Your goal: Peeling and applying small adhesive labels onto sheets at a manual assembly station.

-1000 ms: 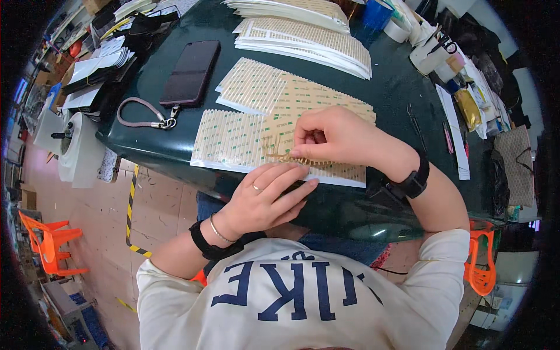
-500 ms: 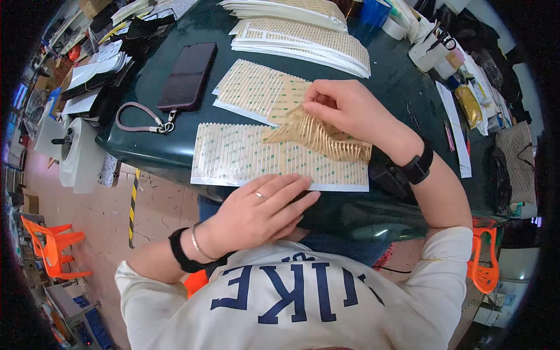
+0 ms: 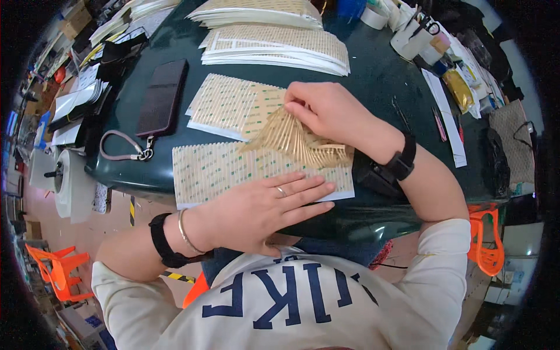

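Note:
A sheet of narrow adhesive strips (image 3: 204,172) with green print and a white border lies along the table's near edge. My left hand (image 3: 268,201) rests flat on its lower edge, fingers stretched out to the right. Above the sheet my right hand (image 3: 318,108) pinches a slit tan backing layer (image 3: 286,140), which is lifted off the sheet and fans out in thin ribbons toward its right end. Just behind lies a second, similar sheet (image 3: 224,105), tilted and partly covered by the lifted layer.
Two stacks of such sheets, the nearer stack (image 3: 274,49) on white backing, stand at the far side of the dark green table (image 3: 373,93). A phone (image 3: 163,96) with a wrist strap lies left. A white cup of tools (image 3: 411,38) and tweezers (image 3: 438,123) are right.
My left hand has slid right along the sheet's lower edge. My right hand still pinches the backing, whose ribbons are now spread wider. The whole view has shifted slightly.

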Demonstrator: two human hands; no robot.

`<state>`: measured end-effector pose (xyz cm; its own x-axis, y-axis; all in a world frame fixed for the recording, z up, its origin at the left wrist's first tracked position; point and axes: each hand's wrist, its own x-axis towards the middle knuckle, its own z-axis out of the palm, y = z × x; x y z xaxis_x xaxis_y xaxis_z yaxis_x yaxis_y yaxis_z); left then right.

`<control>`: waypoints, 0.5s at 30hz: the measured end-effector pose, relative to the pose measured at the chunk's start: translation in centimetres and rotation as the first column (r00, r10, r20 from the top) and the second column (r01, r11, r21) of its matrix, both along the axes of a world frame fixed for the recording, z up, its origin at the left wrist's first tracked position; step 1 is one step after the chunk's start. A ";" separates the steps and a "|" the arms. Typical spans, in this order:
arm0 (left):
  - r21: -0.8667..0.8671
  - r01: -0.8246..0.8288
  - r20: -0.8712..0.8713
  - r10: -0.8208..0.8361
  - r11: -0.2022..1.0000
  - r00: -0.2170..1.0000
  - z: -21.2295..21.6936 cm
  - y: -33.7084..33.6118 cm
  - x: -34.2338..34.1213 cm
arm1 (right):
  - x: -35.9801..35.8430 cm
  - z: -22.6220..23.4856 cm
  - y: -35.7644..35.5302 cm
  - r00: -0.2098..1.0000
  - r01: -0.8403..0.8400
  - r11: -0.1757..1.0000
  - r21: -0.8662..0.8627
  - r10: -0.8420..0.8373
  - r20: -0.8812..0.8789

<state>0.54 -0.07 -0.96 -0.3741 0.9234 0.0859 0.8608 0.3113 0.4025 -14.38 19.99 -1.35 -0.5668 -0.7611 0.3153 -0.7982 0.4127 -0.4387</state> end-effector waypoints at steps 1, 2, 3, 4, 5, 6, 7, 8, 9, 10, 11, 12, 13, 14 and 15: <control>0.009 0.002 0.036 -0.002 1.000 0.999 0.2 -0.1 -0.1 | -0.6 -0.1 0.3 0.999 0.025 1.000 0.008 -0.025 -0.036; 0.019 0.001 0.071 -0.002 1.000 0.997 0.3 -0.1 -0.1 | -1.3 0.0 0.7 0.999 0.032 0.999 -0.015 -0.032 -0.041; 0.030 -0.002 0.106 -0.001 1.000 0.994 0.5 -0.1 -0.1 | -2.2 0.4 1.3 0.988 0.149 0.989 -0.007 -0.149 -0.026; 0.030 0.002 0.105 -0.005 1.000 0.994 0.6 -0.1 -0.1 | -3.0 0.9 1.9 0.965 0.263 0.965 0.002 -0.263 -0.012; 0.036 -0.001 0.120 -0.004 0.999 0.993 0.8 -0.1 -0.2 | -3.4 1.2 2.5 0.898 0.438 0.898 0.045 -0.439 0.013; 0.041 -0.003 0.135 -0.002 0.999 0.991 1.0 -0.1 -0.4 | -3.6 1.5 3.0 0.927 0.374 0.927 0.009 -0.374 -0.005; -0.002 -0.004 0.156 0.004 1.000 0.988 1.1 0.1 -0.4 | -3.6 1.9 3.6 0.937 0.324 0.946 0.006 -0.322 0.134; 0.044 0.005 0.153 -0.011 0.999 0.988 1.2 0.4 -0.6 | -3.5 2.3 4.2 0.925 0.277 0.961 -0.005 -0.265 0.271; -0.011 -0.008 0.169 0.010 1.000 0.986 1.3 0.8 -0.8 | -3.3 2.7 4.5 0.877 0.279 0.960 0.018 -0.263 0.403; -0.066 -0.021 0.181 0.033 0.998 0.983 1.4 1.3 -1.0 | -3.0 2.9 4.7 0.892 0.238 0.971 -0.023 -0.209 0.400; -0.034 -0.032 0.190 0.038 0.999 0.981 1.3 1.9 -1.2 | -2.7 3.1 4.6 0.896 0.220 0.975 -0.043 -0.185 0.405; -0.121 -0.025 0.190 0.048 0.992 0.981 1.2 2.6 -1.3 | -2.4 3.0 4.5 0.899 0.201 0.978 -0.062 -0.159 0.408; -0.066 0.006 0.100 0.000 0.998 0.995 0.8 3.7 -1.4 | -2.2 2.9 4.3 0.898 0.205 0.976 -0.067 -0.161 0.410; -0.015 0.042 0.007 -0.042 0.999 0.999 0.5 4.6 -1.5 | -2.2 2.7 4.2 0.903 0.186 0.979 -0.083 -0.137 0.407; 0.033 0.081 -0.086 -0.078 0.996 0.993 0.3 5.0 -1.6 | -2.3 2.4 4.1 0.888 0.197 0.977 -0.082 -0.143 0.438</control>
